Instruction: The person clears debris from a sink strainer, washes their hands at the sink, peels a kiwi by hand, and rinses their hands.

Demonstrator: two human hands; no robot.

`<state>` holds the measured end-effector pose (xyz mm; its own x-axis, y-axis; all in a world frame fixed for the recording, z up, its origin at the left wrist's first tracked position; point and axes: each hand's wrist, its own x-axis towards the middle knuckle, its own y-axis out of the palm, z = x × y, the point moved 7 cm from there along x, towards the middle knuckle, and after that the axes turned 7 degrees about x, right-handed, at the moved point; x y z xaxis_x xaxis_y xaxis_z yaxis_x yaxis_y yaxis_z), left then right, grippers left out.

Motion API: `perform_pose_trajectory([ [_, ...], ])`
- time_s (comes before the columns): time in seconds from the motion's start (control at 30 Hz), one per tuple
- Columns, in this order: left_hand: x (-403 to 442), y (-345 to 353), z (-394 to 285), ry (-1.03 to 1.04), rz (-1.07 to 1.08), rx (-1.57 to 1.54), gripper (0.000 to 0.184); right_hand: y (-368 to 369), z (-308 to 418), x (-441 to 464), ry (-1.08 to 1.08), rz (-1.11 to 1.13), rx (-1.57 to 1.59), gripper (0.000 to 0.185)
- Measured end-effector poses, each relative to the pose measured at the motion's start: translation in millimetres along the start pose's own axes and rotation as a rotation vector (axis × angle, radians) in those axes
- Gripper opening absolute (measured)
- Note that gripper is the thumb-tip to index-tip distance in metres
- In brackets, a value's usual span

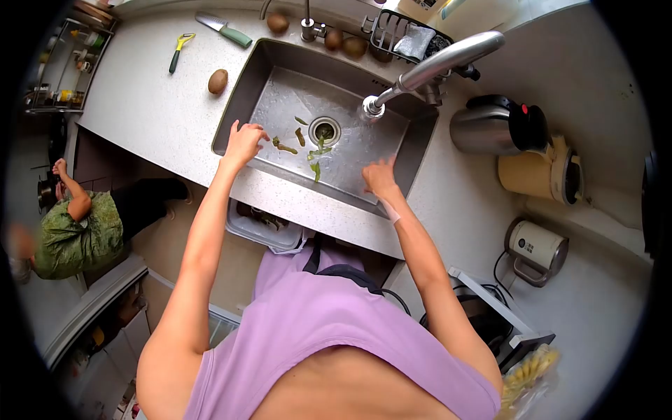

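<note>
My left hand [245,142] hovers over the near left edge of the steel sink [280,87], fingers apart and holding nothing. Over the right part of the basin is my right hand [380,176], its fingers bent downward, and what lies under them is hidden. Green and brown peelings [285,146] are scattered on the sink floor between my hands, around the drain [324,131]. The faucet [374,106] reaches over the basin from the back right. Water drops wet the sink floor.
A brown round fruit [218,82], a peeler [180,52] and a knife [224,29] lie on the left counter. Kettles [490,124] stand at the right. Below the counter edge is an open bin [273,234]. Another person [80,231] stands at the far left.
</note>
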<state>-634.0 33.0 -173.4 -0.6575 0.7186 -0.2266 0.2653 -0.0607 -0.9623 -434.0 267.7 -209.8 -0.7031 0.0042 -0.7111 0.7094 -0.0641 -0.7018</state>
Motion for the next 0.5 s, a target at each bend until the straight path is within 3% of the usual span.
perform_pose_trajectory([
  [0.03,-2,-2,7,0.062,-0.111,-0.019,0.022,18,4,14,-0.004,-0.001,-0.001,0.040],
  [0.07,-4,-5,6,0.053,-0.107,-0.021,0.022,31,9,33,-0.073,-0.204,0.502,0.041],
  [0.1,-10,-15,14,-0.113,-0.151,-0.242,0.020,29,10,36,-0.140,-0.396,1.008,0.042],
  [0.13,-21,-19,24,-0.284,-0.189,-0.461,0.018,39,12,44,-0.146,-0.375,1.011,0.042],
  [0.23,-34,-11,38,-0.151,-0.396,-0.302,0.018,47,29,64,-0.164,-0.193,1.015,0.040],
  [0.3,-40,-5,40,-0.172,-0.413,-0.261,0.018,38,53,78,-0.331,-0.281,0.669,0.029],
  [0.5,-44,8,52,-0.254,-0.473,-0.354,0.015,4,140,167,-0.626,-0.408,0.357,0.017],
])
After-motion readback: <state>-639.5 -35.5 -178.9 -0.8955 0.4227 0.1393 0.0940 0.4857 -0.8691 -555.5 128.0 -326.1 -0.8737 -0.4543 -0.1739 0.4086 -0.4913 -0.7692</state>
